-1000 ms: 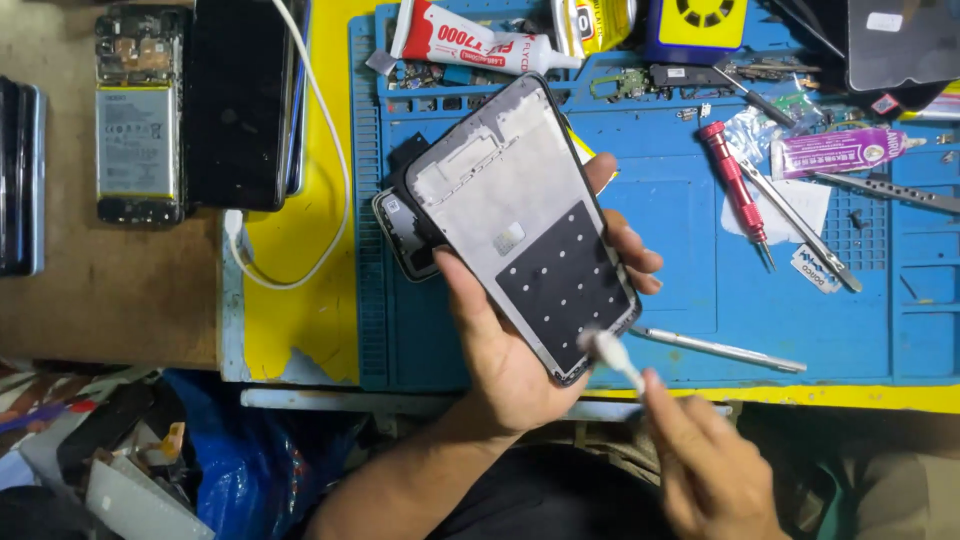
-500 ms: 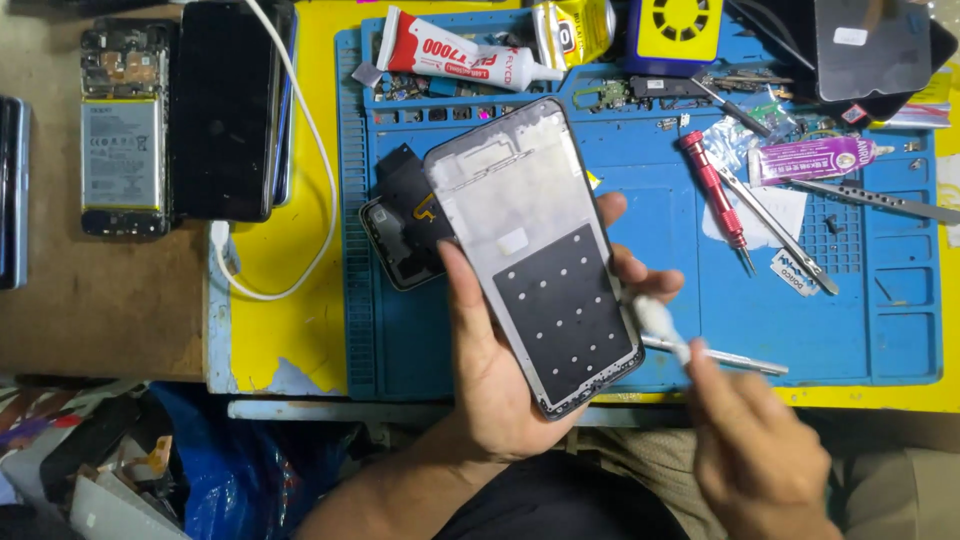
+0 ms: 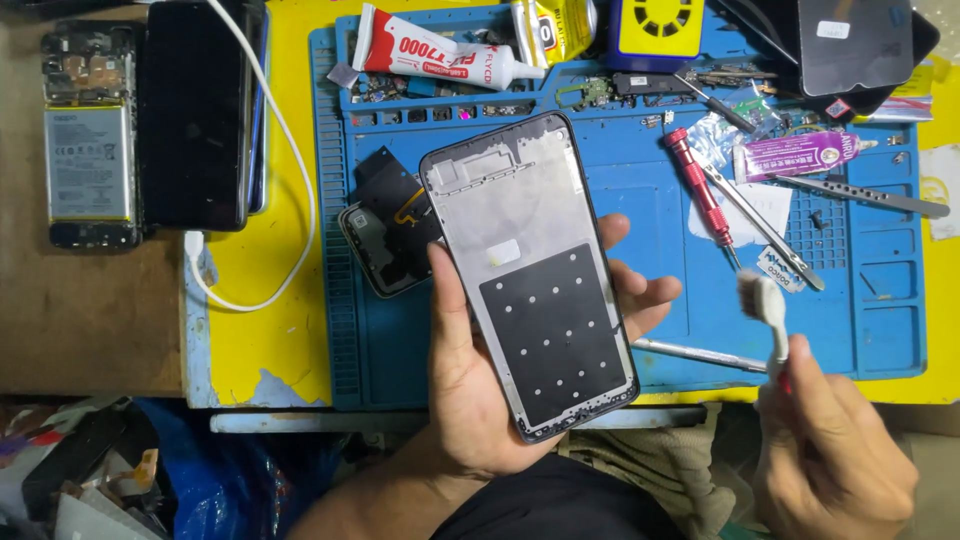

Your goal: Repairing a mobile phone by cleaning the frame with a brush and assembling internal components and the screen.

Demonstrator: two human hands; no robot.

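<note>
Two hands work: the left hand point(image 3: 480, 400) clasps the phone frame point(image 3: 530, 270); the right hand point(image 3: 835, 455) pinches a toothbrush point(image 3: 765, 300). Brush lightly, frame tilted steady above the blue mat's point(image 3: 880, 330) front edge.

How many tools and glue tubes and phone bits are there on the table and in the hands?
Glue tubes: 3 (red-and-white tube, yellow tube, purple tube)
Screwdrivers: 1 (red screwdriver)
Tweezers: 2 (one, another)
Brushes: 1 (toothbrush in the right hand)
Phone frames: 1 (phone frame in the left hand)
Opened phones: 1 (opened phone)
Total: 9
</note>
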